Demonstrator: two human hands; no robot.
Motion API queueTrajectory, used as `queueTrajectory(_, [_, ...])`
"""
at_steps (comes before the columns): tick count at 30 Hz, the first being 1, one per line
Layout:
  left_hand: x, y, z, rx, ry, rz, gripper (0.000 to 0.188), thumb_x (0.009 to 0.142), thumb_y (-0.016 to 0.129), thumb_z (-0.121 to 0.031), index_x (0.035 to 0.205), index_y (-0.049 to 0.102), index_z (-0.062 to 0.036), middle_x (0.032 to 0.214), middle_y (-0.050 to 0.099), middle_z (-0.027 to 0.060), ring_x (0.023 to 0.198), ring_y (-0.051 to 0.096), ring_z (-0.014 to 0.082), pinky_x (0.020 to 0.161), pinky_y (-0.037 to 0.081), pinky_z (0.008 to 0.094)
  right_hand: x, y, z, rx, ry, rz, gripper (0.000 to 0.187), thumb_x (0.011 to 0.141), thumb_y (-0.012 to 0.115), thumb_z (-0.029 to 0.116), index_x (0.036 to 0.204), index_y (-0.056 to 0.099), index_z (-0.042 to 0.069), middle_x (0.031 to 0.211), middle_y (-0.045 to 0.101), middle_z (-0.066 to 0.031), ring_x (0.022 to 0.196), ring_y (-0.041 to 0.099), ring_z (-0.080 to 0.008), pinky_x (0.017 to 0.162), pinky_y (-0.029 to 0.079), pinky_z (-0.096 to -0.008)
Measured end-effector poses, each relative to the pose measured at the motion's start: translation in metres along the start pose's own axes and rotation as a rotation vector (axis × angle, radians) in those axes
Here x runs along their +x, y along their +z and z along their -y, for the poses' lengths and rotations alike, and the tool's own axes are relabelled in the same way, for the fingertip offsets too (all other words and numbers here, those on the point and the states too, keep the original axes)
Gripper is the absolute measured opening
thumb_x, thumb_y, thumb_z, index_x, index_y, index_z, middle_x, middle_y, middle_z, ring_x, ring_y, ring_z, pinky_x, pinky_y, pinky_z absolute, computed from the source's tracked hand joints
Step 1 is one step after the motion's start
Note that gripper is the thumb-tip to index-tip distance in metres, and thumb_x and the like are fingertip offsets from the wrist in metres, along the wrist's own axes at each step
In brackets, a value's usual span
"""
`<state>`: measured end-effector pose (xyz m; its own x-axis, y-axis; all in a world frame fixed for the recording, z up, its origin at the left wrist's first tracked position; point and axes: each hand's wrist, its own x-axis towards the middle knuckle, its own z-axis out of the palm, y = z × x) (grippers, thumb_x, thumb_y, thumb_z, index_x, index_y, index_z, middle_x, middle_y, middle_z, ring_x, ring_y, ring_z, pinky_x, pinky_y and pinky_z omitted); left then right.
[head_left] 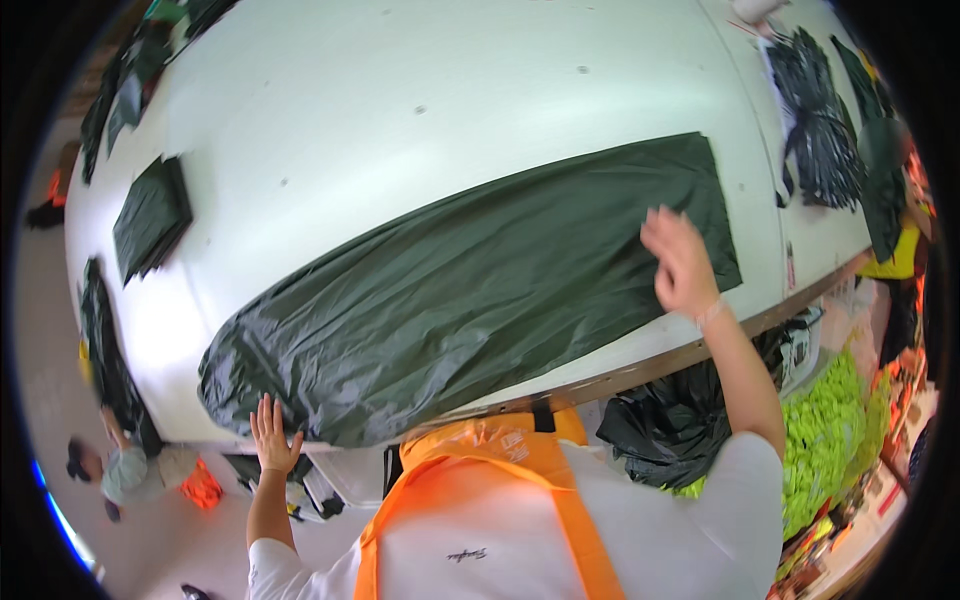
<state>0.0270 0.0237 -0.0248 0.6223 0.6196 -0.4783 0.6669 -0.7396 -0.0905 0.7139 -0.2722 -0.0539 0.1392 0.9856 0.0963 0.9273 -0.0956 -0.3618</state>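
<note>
A long, wrinkled dark green sheet (500, 280), of thin plastic or fabric, lies folded lengthwise across the white table. My left hand (272, 440) is flat with fingers spread at its near left end, by the table edge. Toward the right end, my right hand (685, 262) is over the sheet with fingers stretched out, slightly blurred; whether it touches the sheet I cannot tell. Neither hand holds anything.
The white table (330, 110) carries a folded dark green stack (152, 218) on the left and a tied bundle of black strips (815, 125) at right. Black plastic (668, 425) and bright yellow-green material (825, 440) sit below the near edge. Other people are at both sides.
</note>
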Motion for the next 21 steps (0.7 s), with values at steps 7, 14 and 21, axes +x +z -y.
queueTrajectory(7, [-0.003, 0.047, 0.004, 0.114, -0.118, -0.061, 0.084, 0.065, 0.061, -0.001, 0.141, 0.028, -0.0072, 0.147, 0.026, 0.0114, 0.134, 0.027, 0.0264, 0.111, 0.018, 0.044, -0.077, 0.046, 0.065, -0.342, 0.112, 0.239, 0.066, 0.074, 0.051, -0.004, 0.137, 0.039, 0.015, 0.145, 0.032, -0.0116, 0.132, 0.033, -0.0288, 0.11, 0.021, -0.0454])
queueTrajectory(14, [0.024, 0.061, 0.021, -0.066, -0.104, -0.38, 0.057, 0.07, 0.05, 0.005, 0.125, 0.052, -0.0089, 0.13, 0.051, 0.0104, 0.119, 0.048, 0.0262, 0.104, 0.032, 0.0409, -0.025, 0.046, 0.107, -0.249, -0.051, 0.302, 0.076, 0.07, 0.064, 0.021, 0.139, 0.034, 0.012, 0.143, 0.032, -0.0154, 0.132, 0.031, -0.0318, 0.11, 0.02, -0.0457])
queueTrajectory(21, [0.06, 0.027, 0.075, -0.317, -0.248, 0.02, 0.039, 0.066, 0.05, 0.0, 0.096, 0.071, -0.0131, 0.097, 0.066, 0.0171, 0.096, 0.06, 0.0335, 0.086, 0.046, 0.0391, 0.01, 0.122, 0.186, -0.265, -0.266, 0.181, 0.07, 0.076, 0.06, 0.017, 0.14, 0.032, 0.007, 0.135, 0.043, -0.0157, 0.123, 0.041, -0.0313, 0.104, 0.032, -0.042])
